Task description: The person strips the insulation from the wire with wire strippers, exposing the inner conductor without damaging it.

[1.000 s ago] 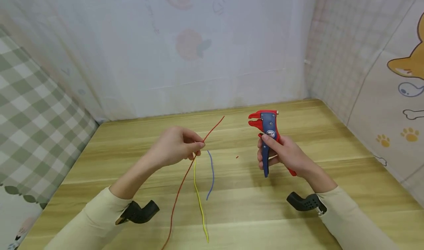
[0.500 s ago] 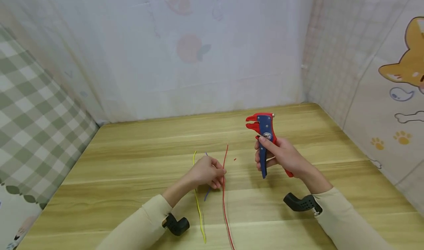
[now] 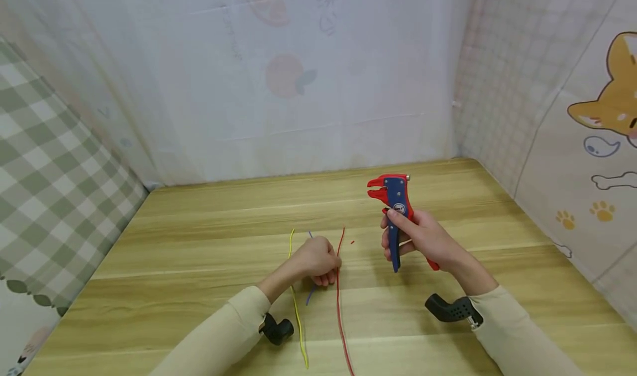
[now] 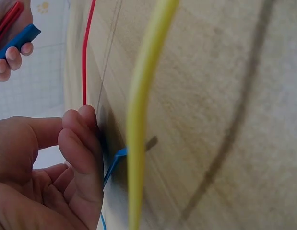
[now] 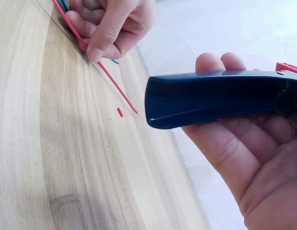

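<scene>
Close over the table, my left hand [image 3: 317, 259] pinches a long red wire [image 3: 340, 320] between thumb and fingers. The wire's far end pokes out past the fingertips, and its tail runs toward the front edge. A short blue wire [image 3: 311, 294] lies partly hidden beneath that hand. To its left is a yellow wire [image 3: 301, 326], crossed by the left forearm. My right hand [image 3: 423, 238] grips a red and blue wire stripper [image 3: 396, 199] by its handles, head up with its red jaws apart. In the right wrist view the blue handle [image 5: 210, 98] fills the palm.
A tiny red piece of insulation [image 3: 353, 242] lies on the wooden table [image 3: 209, 238] just right of the red wire's end. A white printed curtain [image 3: 209, 116] rises behind the table, with a green checked cloth [image 3: 55, 121] at left and a cartoon-patterned sheet [image 3: 557, 144] at right.
My left hand has carried the red wire right and down toward the table, from left of the blue wire to over it. The right hand and wire stripper stay nearly in place.
</scene>
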A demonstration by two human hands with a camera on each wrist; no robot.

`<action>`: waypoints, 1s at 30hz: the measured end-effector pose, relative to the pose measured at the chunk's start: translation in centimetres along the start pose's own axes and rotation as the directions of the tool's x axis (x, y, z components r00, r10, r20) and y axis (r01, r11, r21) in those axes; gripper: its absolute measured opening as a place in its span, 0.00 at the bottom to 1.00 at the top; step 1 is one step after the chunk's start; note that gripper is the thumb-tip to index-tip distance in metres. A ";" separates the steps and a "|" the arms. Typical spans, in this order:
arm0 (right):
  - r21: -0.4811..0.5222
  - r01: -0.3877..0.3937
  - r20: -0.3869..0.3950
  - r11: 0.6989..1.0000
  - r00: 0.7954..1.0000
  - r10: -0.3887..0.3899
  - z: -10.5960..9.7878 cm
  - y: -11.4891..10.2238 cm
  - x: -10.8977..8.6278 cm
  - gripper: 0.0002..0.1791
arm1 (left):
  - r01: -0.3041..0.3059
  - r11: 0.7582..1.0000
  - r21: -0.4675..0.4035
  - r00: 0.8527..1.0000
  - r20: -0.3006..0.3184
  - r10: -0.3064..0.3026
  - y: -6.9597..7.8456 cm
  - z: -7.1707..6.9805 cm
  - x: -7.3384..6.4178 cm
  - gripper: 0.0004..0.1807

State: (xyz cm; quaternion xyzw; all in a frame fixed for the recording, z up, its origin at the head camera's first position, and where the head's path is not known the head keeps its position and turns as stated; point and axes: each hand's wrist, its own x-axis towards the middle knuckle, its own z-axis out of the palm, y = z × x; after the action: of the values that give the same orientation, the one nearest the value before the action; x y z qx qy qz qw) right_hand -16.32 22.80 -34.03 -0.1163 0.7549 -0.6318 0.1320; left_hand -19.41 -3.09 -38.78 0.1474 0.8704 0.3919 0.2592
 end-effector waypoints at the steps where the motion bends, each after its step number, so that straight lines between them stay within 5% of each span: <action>1: -0.002 0.000 0.000 1.000 1.000 0.000 0.0 0.0 0.0 0.28 | 0.000 1.000 0.011 1.000 -0.001 0.000 0.0 0.0 0.0 0.21; 22: -0.006 -0.003 0.024 1.000 1.000 0.003 0.1 0.4 0.0 0.28 | 0.015 0.992 0.124 1.000 -0.003 -0.015 0.7 0.2 0.3 0.25; 26: -0.006 -0.009 0.031 1.000 0.999 0.009 0.1 0.4 0.1 0.27 | -0.039 0.989 0.146 0.999 -0.012 0.042 0.5 -1.1 -0.1 0.25; 29: -0.017 -0.008 0.025 1.000 1.000 0.009 -0.1 0.3 0.1 0.27 | -0.071 0.976 0.205 0.992 -0.084 0.090 0.4 -2.9 -0.6 0.27; 30: -0.021 -0.008 0.022 1.000 1.000 0.008 -0.1 0.3 0.1 0.27 | -0.095 0.966 0.241 0.985 -0.116 0.126 -1.0 -3.4 0.2 0.27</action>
State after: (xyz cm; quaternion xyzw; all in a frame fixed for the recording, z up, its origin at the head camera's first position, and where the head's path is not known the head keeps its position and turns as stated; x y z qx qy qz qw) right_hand -16.51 22.93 -34.28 -0.1217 0.7603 -0.6222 0.1416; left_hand -21.57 -5.64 -37.71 0.1995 0.9160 0.3091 0.1600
